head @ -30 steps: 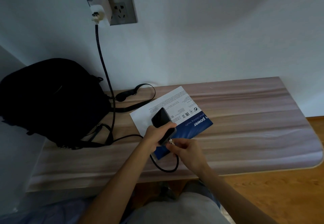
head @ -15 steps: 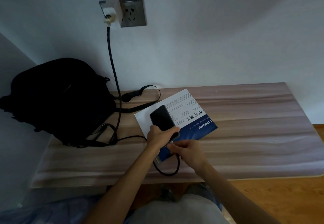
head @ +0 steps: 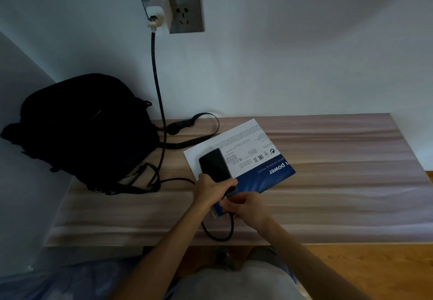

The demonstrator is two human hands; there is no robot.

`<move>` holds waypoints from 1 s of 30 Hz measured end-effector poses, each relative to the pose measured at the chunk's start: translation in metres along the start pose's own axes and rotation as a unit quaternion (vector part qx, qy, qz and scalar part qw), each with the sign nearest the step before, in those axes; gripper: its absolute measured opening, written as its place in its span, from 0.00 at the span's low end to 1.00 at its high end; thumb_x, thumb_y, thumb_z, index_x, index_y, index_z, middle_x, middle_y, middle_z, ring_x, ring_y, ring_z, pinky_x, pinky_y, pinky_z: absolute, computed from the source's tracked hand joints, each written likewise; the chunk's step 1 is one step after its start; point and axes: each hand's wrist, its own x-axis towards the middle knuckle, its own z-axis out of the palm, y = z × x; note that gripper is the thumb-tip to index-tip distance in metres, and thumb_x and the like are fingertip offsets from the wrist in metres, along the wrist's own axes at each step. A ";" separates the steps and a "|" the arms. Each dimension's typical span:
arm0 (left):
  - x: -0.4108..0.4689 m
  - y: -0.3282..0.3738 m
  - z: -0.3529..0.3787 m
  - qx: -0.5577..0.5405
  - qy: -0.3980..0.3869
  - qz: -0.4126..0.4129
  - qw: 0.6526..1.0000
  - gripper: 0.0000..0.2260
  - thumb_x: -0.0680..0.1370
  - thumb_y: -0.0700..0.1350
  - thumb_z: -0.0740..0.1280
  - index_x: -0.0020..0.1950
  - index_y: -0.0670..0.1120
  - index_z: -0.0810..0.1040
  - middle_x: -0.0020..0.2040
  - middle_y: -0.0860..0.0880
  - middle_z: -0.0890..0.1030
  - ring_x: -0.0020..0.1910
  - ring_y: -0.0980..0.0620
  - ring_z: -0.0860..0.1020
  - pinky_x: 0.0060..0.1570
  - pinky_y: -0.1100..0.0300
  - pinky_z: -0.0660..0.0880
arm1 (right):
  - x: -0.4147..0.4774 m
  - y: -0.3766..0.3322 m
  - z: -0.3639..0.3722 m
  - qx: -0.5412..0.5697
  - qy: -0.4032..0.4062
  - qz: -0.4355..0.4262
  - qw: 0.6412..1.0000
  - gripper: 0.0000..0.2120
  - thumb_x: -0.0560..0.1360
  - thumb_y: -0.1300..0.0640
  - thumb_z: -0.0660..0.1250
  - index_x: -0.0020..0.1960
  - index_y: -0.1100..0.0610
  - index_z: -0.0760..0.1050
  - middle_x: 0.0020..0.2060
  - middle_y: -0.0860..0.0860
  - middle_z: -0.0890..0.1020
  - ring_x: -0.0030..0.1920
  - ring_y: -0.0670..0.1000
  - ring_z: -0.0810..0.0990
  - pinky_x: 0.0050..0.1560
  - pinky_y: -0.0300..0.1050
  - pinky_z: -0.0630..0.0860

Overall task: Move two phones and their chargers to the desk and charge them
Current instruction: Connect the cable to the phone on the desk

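A black phone [head: 215, 166] lies screen-up on a white and blue booklet [head: 253, 156] on the wooden desk [head: 328, 182]. My left hand [head: 212, 188] grips the phone's near end. My right hand [head: 246, 207] pinches the end of a black charging cable [head: 159, 102] right at the phone's bottom edge; the plug itself is hidden by my fingers. The cable loops over the desk's front edge and runs up to a white charger [head: 158, 8] plugged into the wall socket [head: 186, 13]. Only one phone and one charger are in view.
A black backpack [head: 82, 130] fills the desk's left end, its straps [head: 187, 140] trailing toward the booklet. The socket plate has a free outlet on its right. Wooden floor [head: 375, 271] shows below the desk at the right.
The phone has tilted down from upright to nearly flat on the booklet. My right hand has stayed at its bottom edge with the cable end. The view has shifted slightly.
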 end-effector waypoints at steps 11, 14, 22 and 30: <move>-0.009 -0.036 0.014 0.231 0.106 0.050 0.966 0.47 0.62 0.58 0.78 0.71 0.38 0.61 0.64 0.38 0.68 0.54 0.46 0.75 0.48 0.57 0.77 | 0.003 0.036 0.000 -0.107 -0.041 0.001 0.993 0.13 0.75 0.56 0.72 0.59 0.58 0.81 0.52 0.53 0.85 0.51 0.47 0.83 0.52 0.36 0.77; -0.006 -0.037 0.016 0.283 0.112 0.046 0.951 0.49 0.62 0.61 0.78 0.72 0.37 0.60 0.65 0.39 0.68 0.57 0.46 0.73 0.54 0.56 0.76 | 0.007 0.042 -0.003 -0.117 -0.034 0.006 0.993 0.15 0.74 0.64 0.72 0.61 0.61 0.79 0.54 0.57 0.84 0.53 0.52 0.83 0.56 0.43 0.79; -0.002 -0.052 0.015 0.298 0.110 0.043 0.947 0.49 0.62 0.62 0.78 0.71 0.38 0.61 0.65 0.40 0.69 0.62 0.43 0.71 0.60 0.53 0.72 | 0.021 0.040 -0.005 -0.100 0.031 0.036 0.994 0.17 0.76 0.71 0.66 0.65 0.66 0.75 0.56 0.61 0.83 0.57 0.58 0.81 0.56 0.42 0.76; -0.005 -0.052 -0.014 0.094 0.099 0.074 0.988 0.33 0.71 0.62 0.74 0.62 0.38 0.72 0.55 0.39 0.78 0.57 0.39 0.77 0.50 0.51 0.74 | 0.012 0.005 -0.006 -0.041 0.073 -0.003 0.997 0.09 0.81 0.61 0.64 0.57 0.63 0.80 0.49 0.59 0.85 0.51 0.58 0.83 0.56 0.51 0.77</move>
